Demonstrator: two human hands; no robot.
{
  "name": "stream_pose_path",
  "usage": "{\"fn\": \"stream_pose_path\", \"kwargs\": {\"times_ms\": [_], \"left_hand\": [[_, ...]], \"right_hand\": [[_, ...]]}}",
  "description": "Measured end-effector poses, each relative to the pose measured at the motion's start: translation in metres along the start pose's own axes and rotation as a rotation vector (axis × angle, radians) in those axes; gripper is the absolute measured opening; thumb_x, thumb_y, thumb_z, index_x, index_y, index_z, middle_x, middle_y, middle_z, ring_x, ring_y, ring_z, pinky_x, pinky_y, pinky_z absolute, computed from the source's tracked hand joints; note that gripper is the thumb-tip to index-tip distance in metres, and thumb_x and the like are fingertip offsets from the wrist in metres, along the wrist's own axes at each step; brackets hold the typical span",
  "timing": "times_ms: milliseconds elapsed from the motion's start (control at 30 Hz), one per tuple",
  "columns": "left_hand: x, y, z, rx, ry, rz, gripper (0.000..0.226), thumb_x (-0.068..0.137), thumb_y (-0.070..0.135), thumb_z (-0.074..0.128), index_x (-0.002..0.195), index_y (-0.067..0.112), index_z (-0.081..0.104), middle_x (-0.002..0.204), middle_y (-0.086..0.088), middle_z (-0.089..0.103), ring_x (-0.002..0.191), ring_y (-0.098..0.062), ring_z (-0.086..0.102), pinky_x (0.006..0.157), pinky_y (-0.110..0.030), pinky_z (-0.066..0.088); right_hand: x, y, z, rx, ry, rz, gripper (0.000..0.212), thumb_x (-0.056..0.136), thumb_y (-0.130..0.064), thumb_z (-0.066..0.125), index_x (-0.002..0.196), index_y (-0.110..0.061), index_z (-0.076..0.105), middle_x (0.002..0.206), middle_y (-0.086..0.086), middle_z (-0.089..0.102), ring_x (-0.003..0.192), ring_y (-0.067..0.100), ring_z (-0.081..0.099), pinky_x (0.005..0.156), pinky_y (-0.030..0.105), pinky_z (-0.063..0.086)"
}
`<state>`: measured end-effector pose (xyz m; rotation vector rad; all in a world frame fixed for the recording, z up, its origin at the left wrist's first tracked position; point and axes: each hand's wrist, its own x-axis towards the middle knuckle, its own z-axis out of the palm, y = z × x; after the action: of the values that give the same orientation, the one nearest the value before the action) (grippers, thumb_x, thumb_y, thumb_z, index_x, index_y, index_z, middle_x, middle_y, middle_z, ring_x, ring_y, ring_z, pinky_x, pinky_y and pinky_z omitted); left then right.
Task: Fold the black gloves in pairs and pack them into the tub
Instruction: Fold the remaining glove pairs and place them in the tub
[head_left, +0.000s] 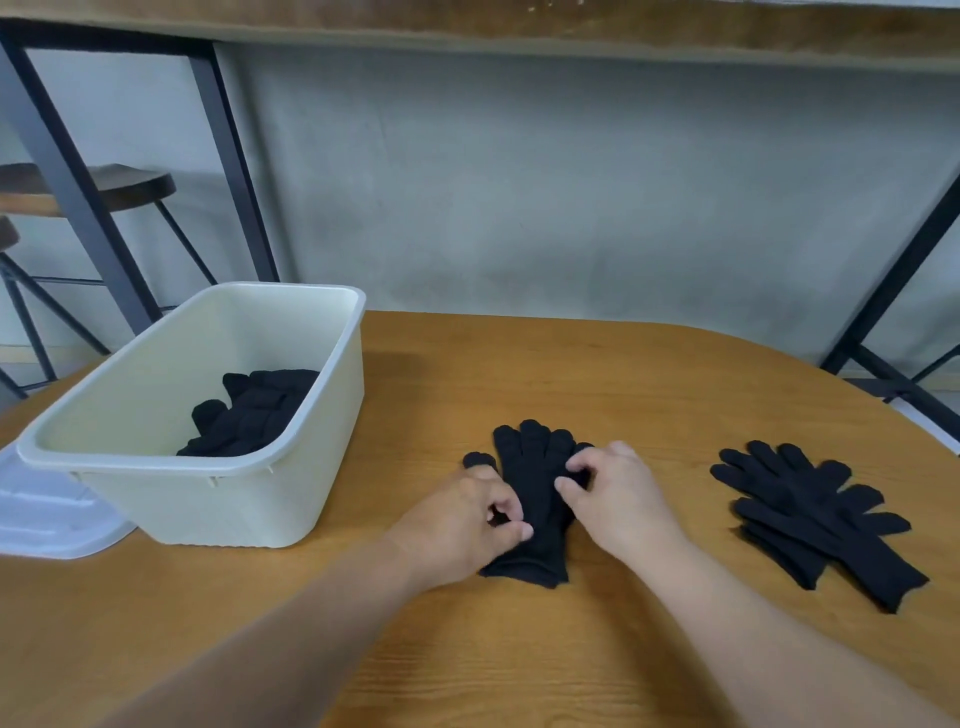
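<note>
So both hands are on the pair of gloves (532, 499) lying flat mid-table (623, 374). Left hand (470, 525) pinches the fabric at the left edge near the cuff, right hand (613, 491) has its fingers curled, nipping the glove up by the finger end. Cream tub (332, 415) sits just left, with folded gloves (254, 415) already inside. Loose pile of gloves (810, 519) waits off to the right.

Bare table (597, 374) behind and in front of the centre gloves (530, 483); open strip between them and right glove pile (815, 514). Tub (317, 415) wall blocks the left, open-topped, gloves inside; white lid (47, 514) beside it
</note>
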<state>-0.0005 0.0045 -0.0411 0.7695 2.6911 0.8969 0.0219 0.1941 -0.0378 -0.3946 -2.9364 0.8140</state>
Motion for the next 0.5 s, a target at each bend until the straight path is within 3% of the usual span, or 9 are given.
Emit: {"fn": "stream_pose_path", "kwargs": {"times_ms": [100,233,400,500], "left_hand": [[0.007,-0.009,-0.002,0.027,0.146,-0.108,0.015,0.094,0.033,0.059,0.105,0.027,0.067,0.11,0.012,0.053,0.09,-0.006,0.053,0.085,-0.022,0.048],[0.024,-0.026,-0.015,0.056,0.206,-0.37,0.042,0.093,0.034,0.06,0.133,0.022,0.054,0.131,0.002,0.046,0.114,-0.016,0.054,0.1,-0.029,0.045],[0.037,-0.029,-0.022,-0.014,0.189,-0.485,0.032,0.093,0.04,0.058,0.119,0.023,0.062,0.111,0.003,0.063,0.1,-0.015,0.06,0.083,-0.026,0.049],[0.051,-0.025,-0.029,-0.016,0.162,-0.508,0.037,0.093,0.046,0.056,0.118,0.019,0.063,0.11,0.001,0.066,0.1,-0.019,0.061,0.086,-0.03,0.051]], "right_hand": [[0.011,-0.001,0.001,-0.001,-0.089,0.02,0.029,0.092,-0.029,0.066,0.121,-0.024,0.064,0.119,-0.005,0.052,0.097,0.015,0.056,0.082,0.027,0.046],[0.021,-0.005,-0.002,0.068,-0.162,-0.027,0.03,0.09,-0.02,0.069,0.119,-0.027,0.066,0.123,-0.007,0.062,0.112,0.009,0.059,0.096,0.025,0.047],[0.016,-0.014,-0.009,-0.023,-0.11,0.032,0.025,0.091,-0.039,0.065,0.112,-0.024,0.067,0.11,-0.005,0.062,0.102,0.015,0.059,0.09,0.032,0.051],[-0.001,-0.017,-0.018,-0.192,-0.239,0.149,0.04,0.091,-0.056,0.055,0.096,-0.017,0.067,0.092,-0.001,0.068,0.088,0.019,0.064,0.082,0.036,0.055]]}}
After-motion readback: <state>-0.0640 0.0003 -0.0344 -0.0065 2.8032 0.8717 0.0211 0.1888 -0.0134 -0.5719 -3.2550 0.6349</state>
